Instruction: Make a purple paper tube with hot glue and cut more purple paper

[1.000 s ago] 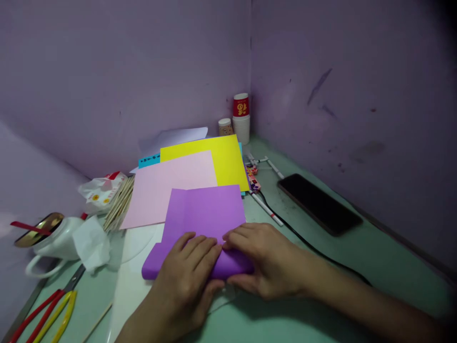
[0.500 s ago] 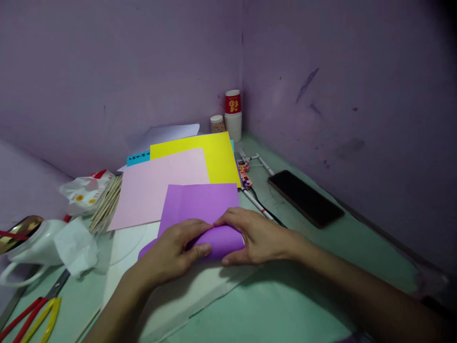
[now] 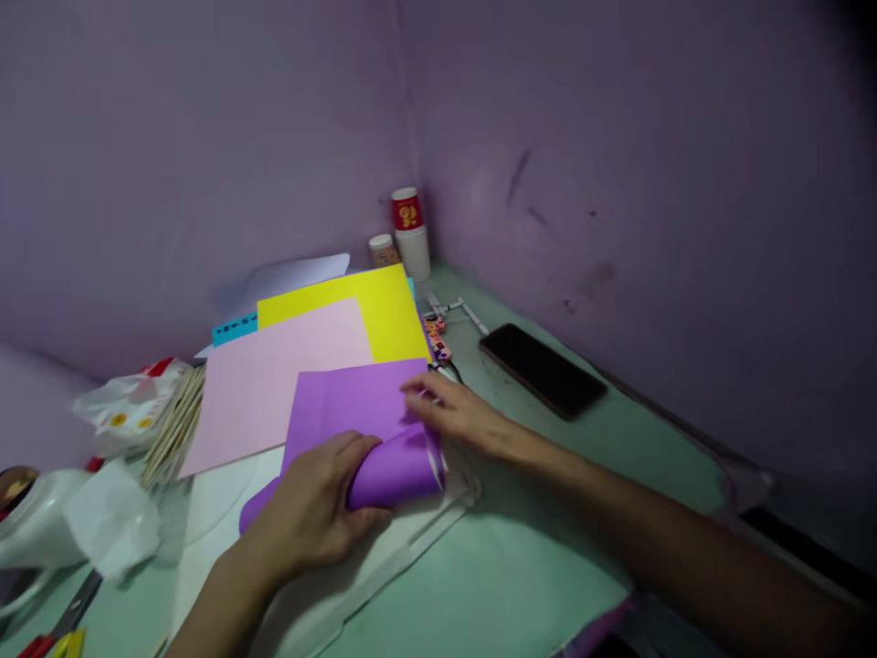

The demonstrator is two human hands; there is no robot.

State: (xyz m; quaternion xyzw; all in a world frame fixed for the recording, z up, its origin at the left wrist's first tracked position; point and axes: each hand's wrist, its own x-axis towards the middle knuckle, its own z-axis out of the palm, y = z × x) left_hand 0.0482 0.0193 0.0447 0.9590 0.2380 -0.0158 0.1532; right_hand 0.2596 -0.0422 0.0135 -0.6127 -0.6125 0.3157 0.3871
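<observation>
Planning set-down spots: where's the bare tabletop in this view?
Free: the near tabletop between the white pad and right forearm; also the patch between that forearm and the phone.
Crowded: left, with scissors, white mug, tissue and sticks; back, with layered sheets and cups; middle, with the left hand on the rolled purple paper.

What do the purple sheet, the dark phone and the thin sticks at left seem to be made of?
Purple sheet: paper or thin card, matte, curling into a smooth roll under the left hand.
Phone: probably glass-faced, judging by its smooth, dark surface.
Sticks: likely wood or bamboo, dull and straw-coloured.
</observation>
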